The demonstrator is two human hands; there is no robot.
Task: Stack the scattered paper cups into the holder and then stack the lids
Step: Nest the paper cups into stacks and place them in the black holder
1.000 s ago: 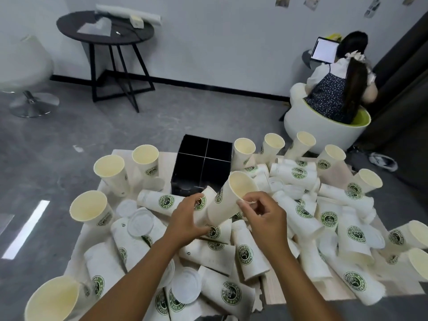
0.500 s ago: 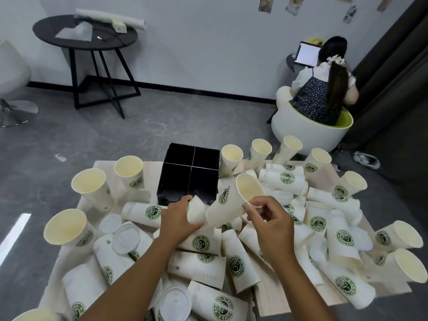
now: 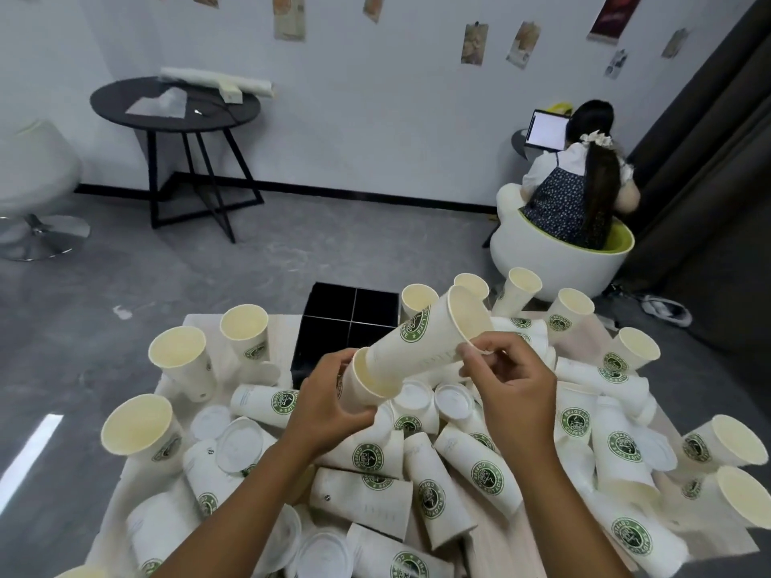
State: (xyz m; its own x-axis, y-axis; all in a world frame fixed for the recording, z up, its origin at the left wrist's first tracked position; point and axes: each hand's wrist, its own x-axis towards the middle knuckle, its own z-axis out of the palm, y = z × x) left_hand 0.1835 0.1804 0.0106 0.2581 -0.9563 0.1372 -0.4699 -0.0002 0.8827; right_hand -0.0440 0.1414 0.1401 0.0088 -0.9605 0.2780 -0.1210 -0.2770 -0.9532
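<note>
Matt paper, cloudy plastic, pale wood

The cups (image 3: 421, 344) are matt white paper with green printed badges and cream insides; the lids (image 3: 241, 444) look like thin, cloudy plastic with a slight sheen. The holder (image 3: 350, 323) is smooth and black, the desk (image 3: 283, 335) light wood grain, the floor (image 3: 292, 252) mottled grey.

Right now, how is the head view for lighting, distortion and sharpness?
Head view: even indoor light with soft shadows; one bright glare strip on the floor. Wide-angle bending curves the curtain and wall edges. The hands and the cup they hold are fairly sharp; cup logos stay readable.
</note>
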